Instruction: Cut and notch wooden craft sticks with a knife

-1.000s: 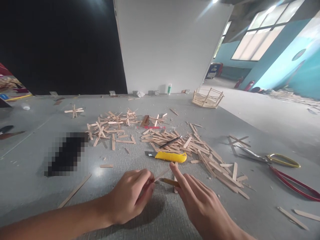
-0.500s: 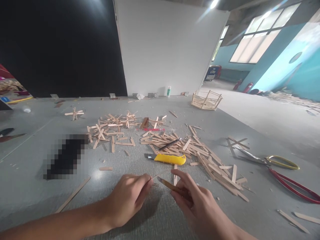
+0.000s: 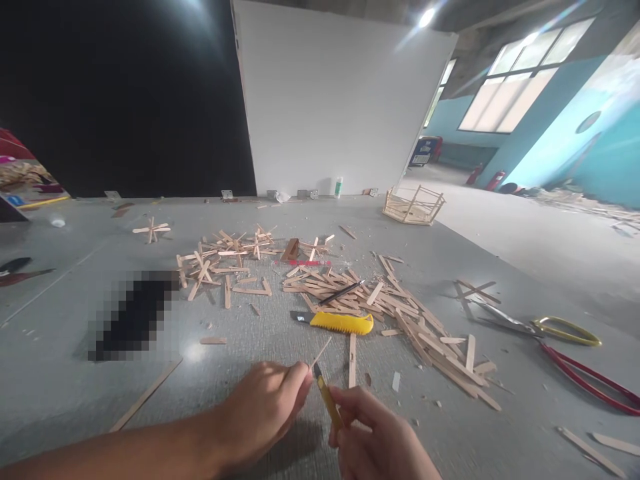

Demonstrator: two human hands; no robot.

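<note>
My left hand [image 3: 265, 408] is closed on a thin wooden stick [image 3: 321, 351], whose free end slants up and to the right past the thumb. Pinched in my right hand [image 3: 375, 433] is a slim craft knife [image 3: 328, 400] with a yellowish handle. Its blade points up and lies close beside the stick at my left fingertips; whether it touches the wood I cannot tell. Just beyond both hands lies a larger yellow utility knife [image 3: 343, 323]. A single craft stick [image 3: 353, 360] lies on the grey tabletop [image 3: 240, 347] below it.
A heap of craft sticks [image 3: 425, 327] spreads ahead and right, with a dark pen [image 3: 341, 293] on it. Red-and-yellow-handled scissors [image 3: 535, 328] lie at right. Further back stand a stick-built frame [image 3: 414, 205] and a glue bottle [image 3: 339, 187]. A pixelated dark object [image 3: 135, 313] is at left.
My right hand has moved down and nearer, turning the craft knife more upright. The thin stick in my left hand now slants more steeply. My left hand has barely shifted.
</note>
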